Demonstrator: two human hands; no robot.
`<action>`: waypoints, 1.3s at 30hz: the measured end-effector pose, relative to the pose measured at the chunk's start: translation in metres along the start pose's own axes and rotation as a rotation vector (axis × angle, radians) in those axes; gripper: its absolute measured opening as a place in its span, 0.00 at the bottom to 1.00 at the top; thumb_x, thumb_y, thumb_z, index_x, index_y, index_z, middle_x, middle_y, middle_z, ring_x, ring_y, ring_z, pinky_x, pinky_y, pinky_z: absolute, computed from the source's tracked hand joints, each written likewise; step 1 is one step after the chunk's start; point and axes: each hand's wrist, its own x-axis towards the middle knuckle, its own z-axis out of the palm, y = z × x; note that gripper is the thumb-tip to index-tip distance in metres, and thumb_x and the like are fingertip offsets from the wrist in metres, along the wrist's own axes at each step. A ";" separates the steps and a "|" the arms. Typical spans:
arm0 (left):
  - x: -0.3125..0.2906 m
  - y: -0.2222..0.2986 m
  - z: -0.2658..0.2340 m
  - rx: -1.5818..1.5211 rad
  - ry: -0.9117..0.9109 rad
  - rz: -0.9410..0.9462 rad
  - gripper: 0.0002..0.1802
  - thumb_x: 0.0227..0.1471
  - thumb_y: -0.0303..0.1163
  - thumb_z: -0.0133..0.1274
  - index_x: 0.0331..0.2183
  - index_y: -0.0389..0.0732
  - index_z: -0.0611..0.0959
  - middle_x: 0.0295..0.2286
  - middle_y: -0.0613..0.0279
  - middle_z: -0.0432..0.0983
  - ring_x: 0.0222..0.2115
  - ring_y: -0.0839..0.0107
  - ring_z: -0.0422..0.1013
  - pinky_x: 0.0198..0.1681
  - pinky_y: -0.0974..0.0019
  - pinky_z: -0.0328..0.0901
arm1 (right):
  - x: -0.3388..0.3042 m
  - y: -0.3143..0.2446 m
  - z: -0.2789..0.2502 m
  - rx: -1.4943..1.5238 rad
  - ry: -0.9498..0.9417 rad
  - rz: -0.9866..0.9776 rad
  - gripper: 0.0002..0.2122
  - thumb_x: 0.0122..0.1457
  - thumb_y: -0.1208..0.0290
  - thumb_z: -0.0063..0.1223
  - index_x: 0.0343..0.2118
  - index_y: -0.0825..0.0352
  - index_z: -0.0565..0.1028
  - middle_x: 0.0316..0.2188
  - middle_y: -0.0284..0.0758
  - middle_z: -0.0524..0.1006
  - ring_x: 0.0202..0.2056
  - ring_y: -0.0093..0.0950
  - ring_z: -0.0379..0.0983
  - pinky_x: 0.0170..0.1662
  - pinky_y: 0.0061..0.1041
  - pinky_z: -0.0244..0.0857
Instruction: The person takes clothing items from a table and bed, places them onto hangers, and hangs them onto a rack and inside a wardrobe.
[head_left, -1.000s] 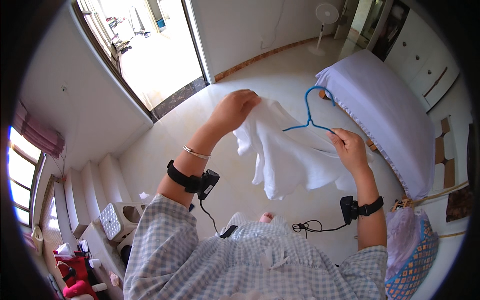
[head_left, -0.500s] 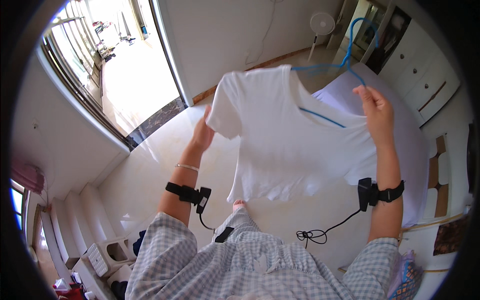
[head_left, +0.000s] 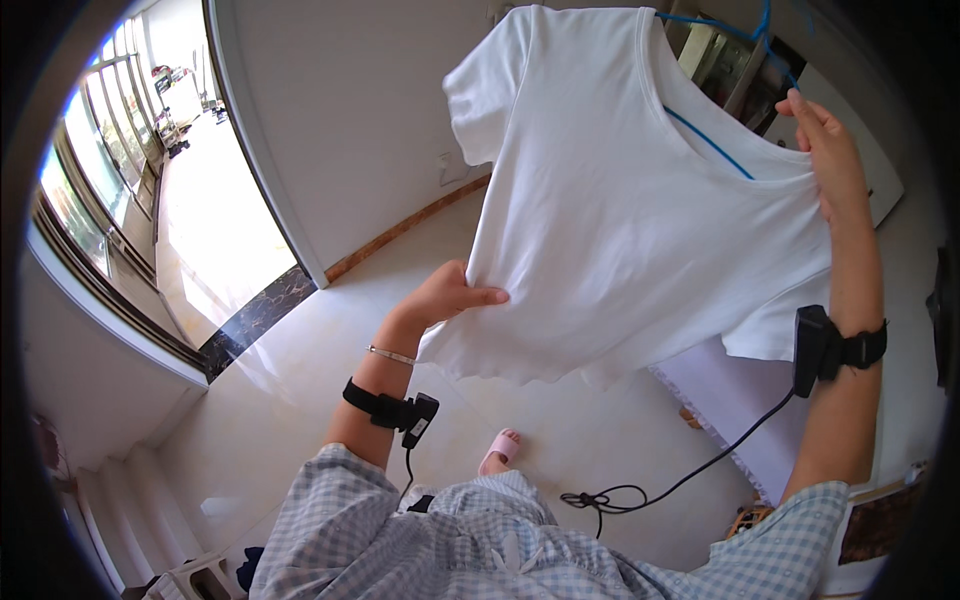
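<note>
- The shirt [head_left: 640, 220] hangs tilted in the air in front of the person, above the floor [head_left: 600, 450], its neck toward the upper right.
- The hanger [head_left: 708, 142] is partly inside it, the lower bar showing through the neck opening.
- The left hand [head_left: 445, 298] pinches the shirt's side near the hem, thumb in front, other fingers hidden behind.
- The right hand [head_left: 835, 150] is curled at the shoulder, thumb and forefinger seemingly pinching the hanger's arm.
- The step in hand looks like straightening the shirt on the hanger.
- The next move probably calls for a steady right grip while the left smooths the cloth.
</note>
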 end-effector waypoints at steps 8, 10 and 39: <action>0.153 -0.081 -0.024 0.188 0.348 -0.191 0.21 0.41 0.41 0.57 0.30 0.31 0.78 0.25 0.57 0.75 0.25 0.69 0.71 0.30 0.67 0.65 | 0.131 0.111 0.009 0.009 0.101 -0.032 0.16 0.51 0.52 0.49 0.29 0.62 0.76 0.14 0.19 0.54 0.18 0.13 0.48 0.24 0.14 0.44; 0.179 -0.100 -0.026 0.230 0.457 -0.301 0.22 0.41 0.43 0.57 0.28 0.30 0.78 0.22 0.59 0.74 0.23 0.70 0.70 0.28 0.67 0.64 | 0.166 0.138 0.001 0.003 0.114 -0.047 0.17 0.51 0.51 0.49 0.31 0.62 0.76 0.14 0.19 0.52 0.18 0.12 0.47 0.25 0.13 0.43; 0.706 -0.179 0.135 -1.125 -0.033 -0.216 0.27 0.54 0.48 0.39 0.47 0.37 0.63 0.43 0.58 0.64 0.43 0.66 0.64 0.47 0.63 0.59 | 0.411 0.467 0.025 -0.222 0.417 0.190 0.17 0.52 0.54 0.48 0.33 0.64 0.75 0.18 0.22 0.57 0.22 0.15 0.51 0.27 0.12 0.46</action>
